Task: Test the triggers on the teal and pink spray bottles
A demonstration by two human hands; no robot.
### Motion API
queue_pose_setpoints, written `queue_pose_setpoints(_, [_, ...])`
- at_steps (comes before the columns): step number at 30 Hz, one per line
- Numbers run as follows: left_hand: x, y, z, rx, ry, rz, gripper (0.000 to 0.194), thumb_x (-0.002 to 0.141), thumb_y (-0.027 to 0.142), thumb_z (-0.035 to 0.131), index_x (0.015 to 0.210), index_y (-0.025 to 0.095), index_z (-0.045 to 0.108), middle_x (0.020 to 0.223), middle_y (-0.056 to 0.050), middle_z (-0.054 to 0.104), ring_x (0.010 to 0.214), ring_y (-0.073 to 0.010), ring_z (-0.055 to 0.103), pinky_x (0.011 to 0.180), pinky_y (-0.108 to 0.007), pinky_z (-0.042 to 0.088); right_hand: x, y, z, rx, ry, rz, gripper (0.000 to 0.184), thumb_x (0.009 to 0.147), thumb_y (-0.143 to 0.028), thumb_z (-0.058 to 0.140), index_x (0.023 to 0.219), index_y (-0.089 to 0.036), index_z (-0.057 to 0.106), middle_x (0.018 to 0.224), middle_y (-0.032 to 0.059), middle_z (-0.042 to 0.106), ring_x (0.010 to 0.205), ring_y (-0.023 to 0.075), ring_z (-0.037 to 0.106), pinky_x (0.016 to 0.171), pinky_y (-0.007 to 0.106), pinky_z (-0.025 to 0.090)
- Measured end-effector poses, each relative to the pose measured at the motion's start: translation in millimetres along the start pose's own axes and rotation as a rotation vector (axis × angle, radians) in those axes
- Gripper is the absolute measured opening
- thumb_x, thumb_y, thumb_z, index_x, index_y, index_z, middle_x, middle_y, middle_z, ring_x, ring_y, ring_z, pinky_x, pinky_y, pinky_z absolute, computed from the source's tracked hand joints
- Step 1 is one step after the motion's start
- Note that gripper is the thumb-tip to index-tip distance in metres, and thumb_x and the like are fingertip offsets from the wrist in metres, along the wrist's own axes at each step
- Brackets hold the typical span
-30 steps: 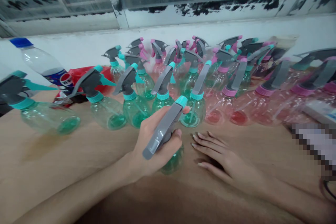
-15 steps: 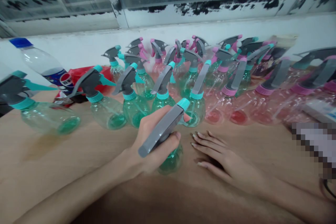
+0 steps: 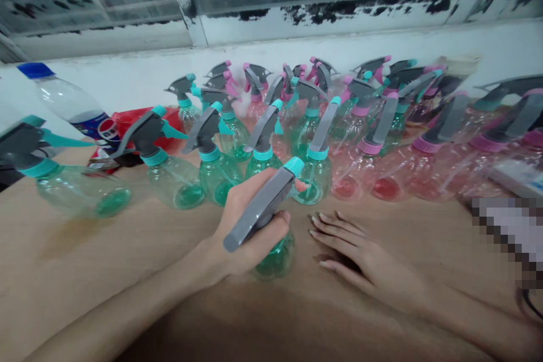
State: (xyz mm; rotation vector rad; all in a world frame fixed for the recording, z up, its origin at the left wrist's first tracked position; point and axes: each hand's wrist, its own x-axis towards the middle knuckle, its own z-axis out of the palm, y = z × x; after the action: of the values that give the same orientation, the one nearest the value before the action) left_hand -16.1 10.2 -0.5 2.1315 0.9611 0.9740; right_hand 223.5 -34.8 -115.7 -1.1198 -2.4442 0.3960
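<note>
My left hand (image 3: 250, 226) is wrapped round the neck of a green spray bottle (image 3: 275, 257) near the table's front. Its grey spray head with a teal nozzle slants up and to the right above my fingers; the collar and trigger are mostly hidden by the hand. My right hand (image 3: 352, 246) rests on the wooden table (image 3: 169, 243) to the right of that bottle, fingers stretched out, holding nothing. Just beyond both hands stands a row of spray bottles, a green one (image 3: 314, 181) and a pink one (image 3: 345, 181) being nearest.
More green and pink spray bottles crowd toward the wall, several deep. On the left are a green spray bottle (image 3: 80, 189), a large soda bottle (image 3: 72, 102) with a blue cap and a red packet (image 3: 127, 121). A blurred-out flat object (image 3: 513, 232) lies at the right edge.
The spray head in my left hand has shifted very slightly down and left. My right hand and the rows of bottles stay as they were.
</note>
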Motion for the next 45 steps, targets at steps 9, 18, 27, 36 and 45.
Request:
queue_pose_setpoints(9, [-3.5, -1.9, 9.6, 0.056, 0.118, -0.029, 0.033, 0.078, 0.019, 0.054, 0.108, 0.025, 0.065, 0.077, 0.001, 0.063, 0.054, -0.0127, 0.055, 0.058, -0.027, 0.051, 0.6, -1.7, -1.4, 0.019, 0.019, 0.004, 0.048, 0.095, -0.033, 0.054, 0.142, -0.027, 0.047, 0.145, 0.0054, 0.051, 0.137, 0.0249, 0.041, 0.115, 0.054, 0.03])
queue_pose_setpoints(18, [-2.0, -4.3, 9.1, 0.045, 0.095, 0.022, 0.041, 0.077, 0.013, 0.052, 0.116, 0.02, 0.063, 0.076, 0.001, 0.059, 0.055, -0.0119, 0.05, 0.058, -0.026, 0.049, 0.4, -1.1, -1.4, -0.002, -0.003, 0.014, 0.048, 0.095, -0.035, 0.054, 0.141, -0.026, 0.048, 0.146, 0.0051, 0.05, 0.138, 0.0246, 0.04, 0.116, 0.053, 0.03])
queue_pose_setpoints(27, [-2.8, -4.8, 8.5, -0.063, 0.077, -0.002, 0.042, 0.076, 0.013, 0.052, 0.115, 0.023, 0.062, 0.067, 0.004, 0.053, 0.049, -0.0108, 0.041, 0.054, -0.026, 0.045, 0.5, -2.2, -1.9, 0.001, 0.004, 0.011, 0.047, 0.095, -0.034, 0.053, 0.141, -0.027, 0.047, 0.146, 0.0055, 0.05, 0.138, 0.0251, 0.04, 0.115, 0.054, 0.031])
queue_pose_setpoints(36, [1.0, 2.1, 0.8, -0.086, 0.013, -0.018, 0.032, 0.07, 0.015, 0.053, 0.096, 0.025, 0.067, 0.073, 0.001, 0.06, 0.054, -0.0143, 0.05, 0.058, -0.03, 0.047, -0.2, -0.4, -0.7, -0.035, -0.034, 0.017, 0.046, 0.097, -0.036, 0.05, 0.14, -0.023, 0.048, 0.148, 0.004, 0.048, 0.14, 0.0235, 0.037, 0.117, 0.052, 0.029])
queue_pose_setpoints(45, [3.0, 2.8, -4.0, -0.038, -0.041, -0.051, 0.023, 0.069, 0.017, 0.049, 0.085, 0.025, 0.063, 0.063, 0.004, 0.052, 0.051, -0.0128, 0.045, 0.052, -0.026, 0.039, -0.6, 0.9, 0.1, -0.03, -0.031, 0.017, 0.045, 0.097, -0.035, 0.05, 0.14, -0.024, 0.048, 0.148, 0.0039, 0.047, 0.141, 0.0231, 0.036, 0.117, 0.052, 0.029])
